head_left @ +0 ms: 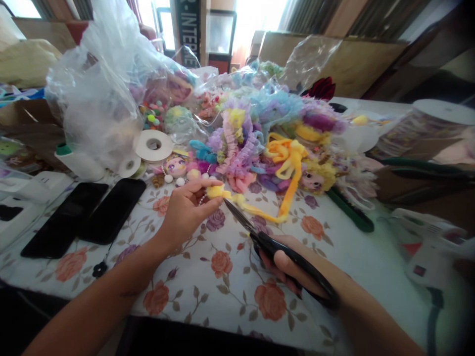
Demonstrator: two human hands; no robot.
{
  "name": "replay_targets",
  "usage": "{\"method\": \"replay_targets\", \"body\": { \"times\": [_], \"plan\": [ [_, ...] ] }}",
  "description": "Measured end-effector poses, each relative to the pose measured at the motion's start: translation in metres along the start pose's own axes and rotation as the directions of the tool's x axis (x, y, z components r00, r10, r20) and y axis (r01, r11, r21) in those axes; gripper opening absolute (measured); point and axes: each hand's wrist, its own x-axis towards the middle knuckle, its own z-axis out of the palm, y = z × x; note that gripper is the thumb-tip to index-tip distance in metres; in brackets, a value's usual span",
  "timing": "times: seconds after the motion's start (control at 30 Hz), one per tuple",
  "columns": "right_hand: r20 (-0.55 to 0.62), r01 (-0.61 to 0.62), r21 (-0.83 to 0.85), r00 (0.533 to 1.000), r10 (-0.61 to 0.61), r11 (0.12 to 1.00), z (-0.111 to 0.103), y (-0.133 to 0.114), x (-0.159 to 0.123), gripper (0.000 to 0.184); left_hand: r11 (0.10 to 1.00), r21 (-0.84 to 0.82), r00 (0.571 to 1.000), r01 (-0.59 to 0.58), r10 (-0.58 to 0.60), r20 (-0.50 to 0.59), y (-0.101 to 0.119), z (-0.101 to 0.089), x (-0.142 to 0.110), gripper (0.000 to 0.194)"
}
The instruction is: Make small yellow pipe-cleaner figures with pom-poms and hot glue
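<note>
My left hand [187,205] pinches the end of a fuzzy yellow ribbon [284,210] between thumb and fingers, above the flowered tablecloth. From there the ribbon runs right and up to a looped yellow bundle [287,153]. My right hand [284,264] is wrapped round the black handles of a pair of scissors [260,237]. The scissor blades point up and left, their tips close to the ribbon beside my left thumb. Whether the tips touch the ribbon I cannot tell. Behind my left hand lies a doll-face charm [176,167] with white beads.
Pastel ruffled trims [241,143] and plastic bags [96,89] are heaped at the back. Two black phones [113,210] lie left, near white ribbon spools [154,146]. A glue gun [430,242] and a large spool [419,128] stand right.
</note>
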Motion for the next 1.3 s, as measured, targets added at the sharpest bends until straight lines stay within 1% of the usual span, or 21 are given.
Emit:
{"method": "replay_targets", "body": {
  "times": [0.3, 0.43, 0.6, 0.73, 0.87, 0.97, 1.07, 1.23, 1.3],
  "plan": [
    [0.04, -0.026, -0.004, 0.999, 0.026, 1.0, -0.0015, 0.0036, 0.0012, 0.073, 0.999, 0.03, 1.0, -0.019, 0.019, -0.008, 0.0001, 0.0007, -0.0019, 0.029],
    [0.023, -0.052, -0.012, 0.998, 0.052, 0.999, -0.0023, 0.0016, 0.0007, 0.074, 1.0, 0.029, 1.0, -0.003, 0.003, -0.004, 0.0011, 0.0003, -0.002, 0.029],
    [0.019, -0.047, -0.022, 0.999, 0.048, 0.999, -0.0016, -0.0017, 0.0006, 0.076, 0.999, 0.034, 1.0, -0.001, 0.0, 0.012, 0.0015, 0.0004, -0.0023, 0.029],
    [0.031, -0.037, -0.024, 0.999, 0.038, 0.999, -0.0025, 0.0009, 0.0015, 0.075, 0.999, 0.037, 0.999, 0.015, -0.016, 0.028, 0.0016, -0.0001, -0.0023, 0.029],
    [0.055, 0.007, -0.02, 0.998, -0.006, 1.0, -0.0044, 0.0035, 0.0041, 0.071, 0.998, 0.054, 0.998, 0.029, -0.032, 0.057, 0.0029, -0.0017, -0.0022, 0.029],
    [0.037, 0.036, -0.022, 0.999, -0.035, 0.999, -0.0039, 0.0025, 0.0056, 0.069, 0.998, 0.019, 0.995, 0.063, -0.064, 0.072, 0.0036, -0.0025, -0.0013, 0.03],
    [0.036, 0.021, -0.02, 0.999, -0.02, 1.0, -0.0013, -0.0008, 0.005, 0.07, 0.997, -0.019, 0.993, 0.078, -0.076, 0.086, 0.0034, -0.0031, 0.0, 0.029],
    [-0.013, -0.015, -0.019, 1.0, 0.014, 1.0, 0.002, -0.0047, 0.0042, 0.073, 0.994, -0.032, 0.989, 0.102, -0.098, 0.114, 0.0025, -0.0046, 0.001, 0.03],
    [-0.001, -0.032, -0.017, 1.0, 0.032, 0.999, 0.0016, -0.0041, 0.0046, 0.074, 0.994, -0.032, 0.988, 0.106, -0.101, 0.118, 0.0023, -0.0051, 0.0013, 0.03]
  ]
}}
